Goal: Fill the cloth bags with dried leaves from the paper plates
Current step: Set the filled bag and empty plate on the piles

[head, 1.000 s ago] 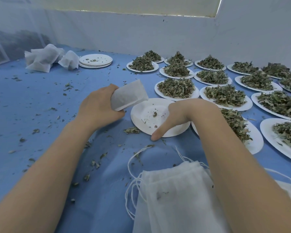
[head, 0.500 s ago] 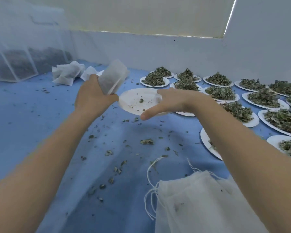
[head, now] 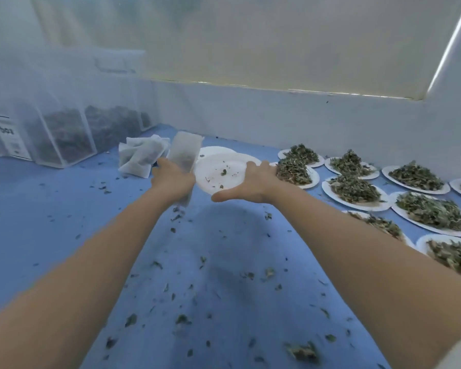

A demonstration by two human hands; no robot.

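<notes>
My left hand [head: 172,179] grips a filled bag [head: 184,155] upright, above the blue worktop [head: 51,209]. My right hand [head: 250,182] holds a nearly empty plate [head: 218,173] by its rim, just beside the bag. Plates of leaves [head: 353,189] sit to the right.

A blue covering [head: 51,214] spreads over the desk, creased in places. At the far left stand clear plastic bins [head: 64,134] side by side against the wall, each holding a dark mass behind hazy sides. The nearest bin to the left carries a white label [head: 10,138] with dark lettering, too blurred to read in full. A pale wall [head: 290,115] runs along the far edge of the desk. Above it hangs a light, translucent blind [head: 250,41], with a bright strip of light [head: 447,46] slanting down its right side.
</notes>
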